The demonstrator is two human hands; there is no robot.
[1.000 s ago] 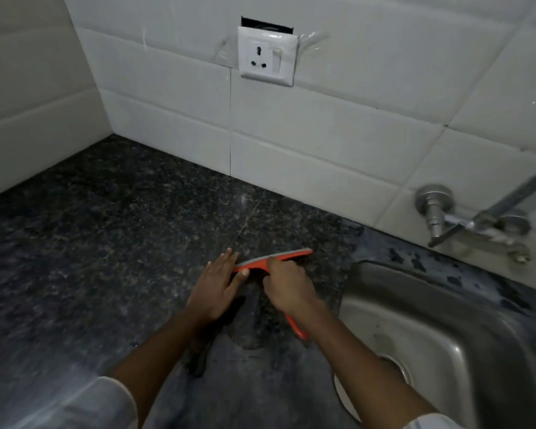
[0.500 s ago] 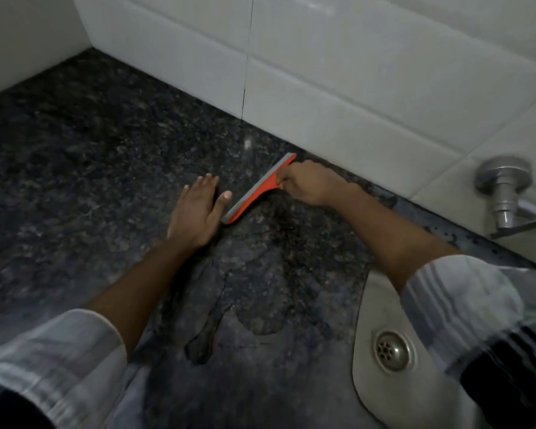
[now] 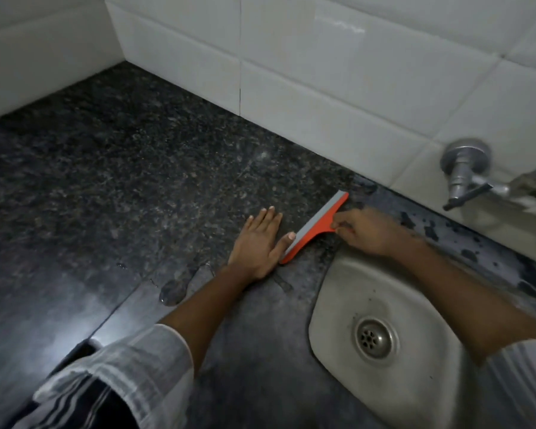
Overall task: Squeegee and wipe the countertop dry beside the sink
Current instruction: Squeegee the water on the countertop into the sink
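1. Countertop [image 3: 112, 187], dark speckled stone, fills most of the view and meets the white wall tiles [image 3: 338, 97] along its far edge and at the left corner.
2. Wet patches lie on the stone: a dark puddle [image 3: 172, 292] sits near the left forearm, and blotchy water marks [image 3: 464, 246] show on the strip behind the sink.
3. Sink [image 3: 331, 308], a steel basin set into the counter at the right, has a round drain [image 3: 375, 337] in its floor.
4. Tap [image 3: 464, 171], a metal fitting, comes out of the tiles above the sink's far side.
5. Striped sleeves cover both arms near the bottom edge; the left sleeve [image 3: 127, 373] is rolled back below the elbow.
6. Left hand [image 3: 259, 239] lies palm down on the countertop, fingers spread flat and gripping nothing, its thumb touching the near end of the blade.
7. Right hand [image 3: 369, 230] closes its fingers around the squeegee's handle, just beyond the sink's far left corner.
8. Squeegee [image 3: 313, 227], orange with a grey rubber strip, rests blade-down on the countertop between the two hands, running diagonally from the left thumb toward the wall.
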